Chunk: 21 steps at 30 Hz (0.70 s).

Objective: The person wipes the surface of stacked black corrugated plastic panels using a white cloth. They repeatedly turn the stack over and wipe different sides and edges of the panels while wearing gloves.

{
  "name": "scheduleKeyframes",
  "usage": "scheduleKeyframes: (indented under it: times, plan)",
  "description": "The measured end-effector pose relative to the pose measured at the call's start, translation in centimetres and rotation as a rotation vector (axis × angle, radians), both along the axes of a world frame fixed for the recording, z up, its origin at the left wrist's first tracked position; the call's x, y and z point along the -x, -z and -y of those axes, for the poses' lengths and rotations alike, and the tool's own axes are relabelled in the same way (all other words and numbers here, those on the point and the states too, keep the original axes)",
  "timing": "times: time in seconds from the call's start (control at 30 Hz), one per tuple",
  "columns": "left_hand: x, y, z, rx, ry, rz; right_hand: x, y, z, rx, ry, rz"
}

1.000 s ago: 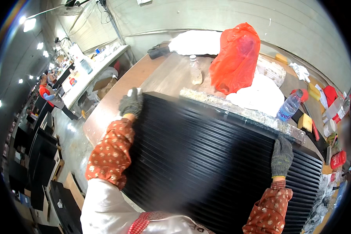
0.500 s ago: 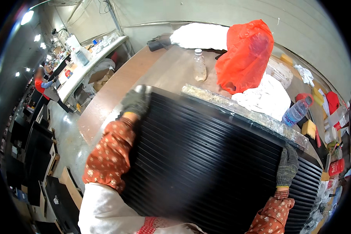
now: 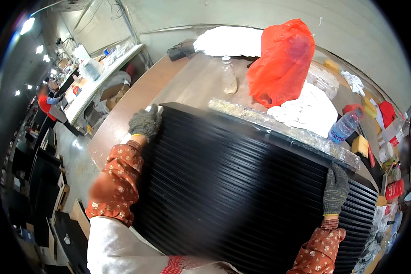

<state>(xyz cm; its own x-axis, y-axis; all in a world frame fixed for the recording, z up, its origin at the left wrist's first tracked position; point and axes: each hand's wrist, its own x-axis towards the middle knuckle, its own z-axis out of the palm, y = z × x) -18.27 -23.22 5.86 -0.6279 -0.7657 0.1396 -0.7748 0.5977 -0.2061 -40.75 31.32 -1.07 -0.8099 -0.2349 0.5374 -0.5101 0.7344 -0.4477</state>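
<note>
The black ribbed panel (image 3: 242, 182) lies under the right fingers (image 3: 337, 178), outstretched side by side, and beside left fingers (image 3: 144, 119), grip unclear.

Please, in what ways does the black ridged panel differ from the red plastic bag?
The black ridged panel is broad and flat; the red plastic bag is wrinkled and bulging.
The gloved left hand and right hand are at the panel; neither touches the bag.
Both catch some light.
</note>
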Motion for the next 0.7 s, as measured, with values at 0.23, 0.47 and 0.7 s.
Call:
scheduleKeyframes:
  times: [0.23, 0.47, 0.7]
  plan:
    - [2.0, -0.6, -5.1, -0.050, 0.364, 0.037, 0.0, -0.2, 0.3, -0.106, 0.030, -0.019]
    - [0.5, -1.4, 0.0, 0.013, 0.011, 0.054, 0.0, 0.1, 0.1, -0.077, -0.012, -0.001]
    - [3.5, 1.7, -13.3, -0.166, 0.511, -0.082, 0.1, 0.2, 0.6, -0.232, 0.013, -0.021]
